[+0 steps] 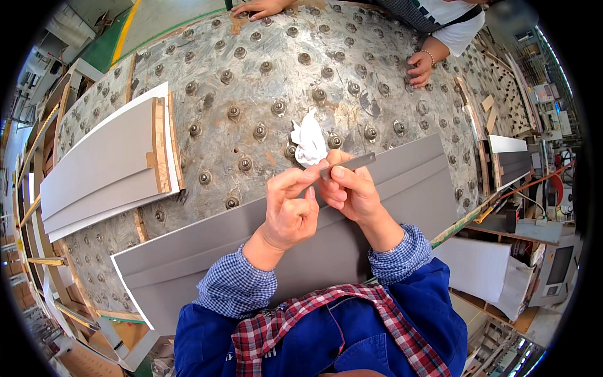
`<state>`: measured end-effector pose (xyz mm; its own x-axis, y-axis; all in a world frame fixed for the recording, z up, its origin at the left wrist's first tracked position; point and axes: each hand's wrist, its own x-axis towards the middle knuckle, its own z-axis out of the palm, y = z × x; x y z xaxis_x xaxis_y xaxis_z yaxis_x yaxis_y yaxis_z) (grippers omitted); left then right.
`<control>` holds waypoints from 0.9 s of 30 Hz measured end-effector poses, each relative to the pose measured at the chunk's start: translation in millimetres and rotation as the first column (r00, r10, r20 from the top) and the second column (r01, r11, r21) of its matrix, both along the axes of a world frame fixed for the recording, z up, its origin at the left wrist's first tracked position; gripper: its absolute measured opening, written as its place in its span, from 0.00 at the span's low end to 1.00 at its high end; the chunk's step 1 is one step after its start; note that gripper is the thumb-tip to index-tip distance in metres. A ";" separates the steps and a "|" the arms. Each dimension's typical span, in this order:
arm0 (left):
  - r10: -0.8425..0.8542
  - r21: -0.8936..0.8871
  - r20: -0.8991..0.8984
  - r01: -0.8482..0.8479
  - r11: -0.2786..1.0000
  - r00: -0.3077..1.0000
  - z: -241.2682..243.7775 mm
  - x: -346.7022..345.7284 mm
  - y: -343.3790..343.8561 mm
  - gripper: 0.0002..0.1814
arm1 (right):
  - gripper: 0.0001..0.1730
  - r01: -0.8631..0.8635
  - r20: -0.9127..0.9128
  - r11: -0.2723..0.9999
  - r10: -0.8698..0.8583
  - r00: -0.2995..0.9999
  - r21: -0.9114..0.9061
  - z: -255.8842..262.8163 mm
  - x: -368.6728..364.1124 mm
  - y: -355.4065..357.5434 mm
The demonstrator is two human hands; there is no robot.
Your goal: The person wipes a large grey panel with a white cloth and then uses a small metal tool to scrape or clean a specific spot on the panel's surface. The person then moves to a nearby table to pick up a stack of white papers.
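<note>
My right hand [351, 188] grips a short, flat grey strip [355, 162], which looks like a metal blade or scraper. The fingertips of my left hand [292, 202] are at or close to the strip's left end; whether they touch it I cannot tell. Both hands are raised over a long grey panel [320, 254] with a ridge along its length, lying on a metal table [212, 136] studded with ball rollers. Just beyond my fingers a crumpled white cloth [309, 139] rests on the tabletop.
Several grey and white panels [103, 160] lie stacked at the left. Across the table a co-worker's hand [420, 68] rests on the surface, and another hand [259, 7] lies at the far edge. Smaller panels [511, 160] and wooden strips [491, 118] are at the right.
</note>
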<state>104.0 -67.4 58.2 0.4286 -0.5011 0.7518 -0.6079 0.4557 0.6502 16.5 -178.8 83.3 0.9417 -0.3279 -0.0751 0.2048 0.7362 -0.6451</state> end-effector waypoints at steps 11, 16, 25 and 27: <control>-0.027 -0.008 0.084 0.028 1.000 0.996 2.6 -0.3 -2.8 0.16 | 0.09 0.082 0.061 0.972 -0.097 0.993 0.221 -2.3 -2.3 -12.9; 0.024 0.016 0.002 -0.024 1.000 1.000 3.6 0.5 -1.7 0.17 | 0.10 -0.026 0.044 0.992 0.021 0.999 0.121 2.8 -3.4 -9.2; 0.030 -0.031 -0.025 -0.031 0.999 0.999 -4.3 0.8 -1.3 0.17 | 0.12 -0.065 -0.004 0.993 0.066 0.998 0.094 -1.3 -1.0 -1.7; 0.030 -0.012 -0.012 -0.030 0.999 0.999 -4.2 0.8 -0.9 0.17 | 0.12 -0.072 -0.001 0.993 0.072 0.997 0.096 0.2 -1.1 -1.8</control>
<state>104.7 -68.3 54.0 0.4522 -0.4786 0.7527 -0.6137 0.4454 0.6519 15.4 -180.6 83.5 0.9623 -0.2502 -0.1070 0.1463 0.8074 -0.5716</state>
